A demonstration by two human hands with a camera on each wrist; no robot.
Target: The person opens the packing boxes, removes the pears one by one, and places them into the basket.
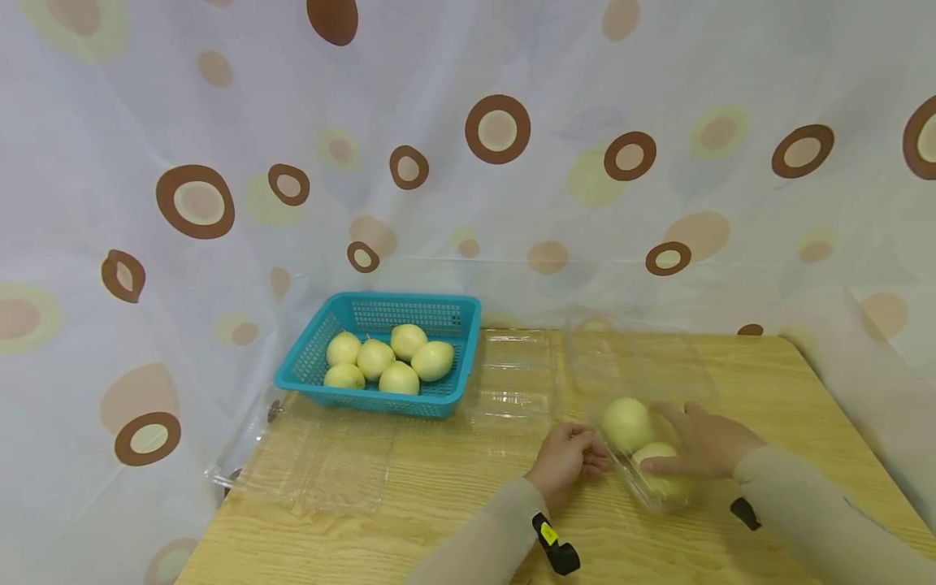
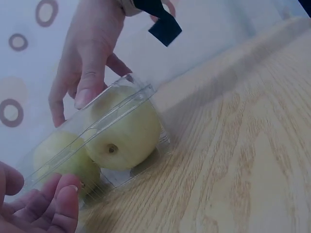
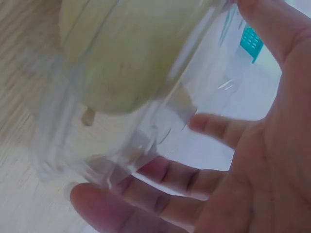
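A clear plastic clamshell box (image 2: 131,104) with two pale yellow pears (image 1: 627,424) inside stands at the table's right front; its lid looks folded over them. My right hand (image 1: 698,443) spans the box's right side, thumb toward the front pear and the other fingers spread. In the right wrist view those fingers (image 3: 160,201) lie fairly straight along the plastic. At the box's left side is my left hand (image 1: 566,463), fingers loosely bent and gripping nothing. Whether its fingertips touch the plastic, I cannot tell.
A blue basket (image 1: 468,349) with several pears (image 1: 398,379) sits at the back left. Clear plastic boxes lie about: one opened box (image 1: 344,463) at left, another (image 1: 515,374) beside the basket, one more (image 1: 636,361) at the back. A patterned curtain (image 1: 439,211) hangs behind the wooden table (image 1: 453,520).
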